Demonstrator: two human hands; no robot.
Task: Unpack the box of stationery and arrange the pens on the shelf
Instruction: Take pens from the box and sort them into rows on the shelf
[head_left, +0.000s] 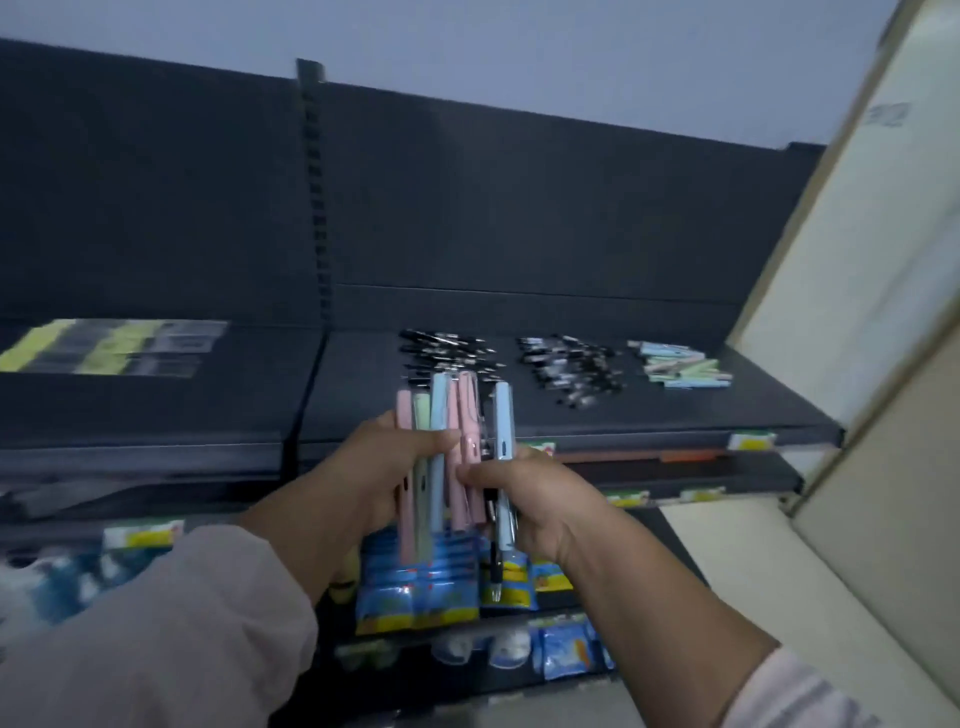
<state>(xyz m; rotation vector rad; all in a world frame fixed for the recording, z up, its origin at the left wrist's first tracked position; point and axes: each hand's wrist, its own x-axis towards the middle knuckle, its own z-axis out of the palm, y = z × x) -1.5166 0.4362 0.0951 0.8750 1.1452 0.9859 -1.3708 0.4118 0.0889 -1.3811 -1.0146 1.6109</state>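
I hold a bunch of pastel pens (441, 415), pink, green and blue, upright in front of the dark shelf (649, 415). My left hand (379, 467) grips most of the bunch from the left. My right hand (524, 499) grips a pale blue pen (504, 421) and a black pen at the bunch's right side. On the shelf behind lie a pile of black pens (447, 353), a second pile of black-and-white pens (571, 369) and a small pile of pastel pens (680, 366).
A large cardboard box (872, 260) rises at the right, close to the shelf end. Flat yellow-and-black packets (109, 345) lie on the shelf's left section. Blue packaged goods (421, 587) hang on lower shelves beneath my hands.
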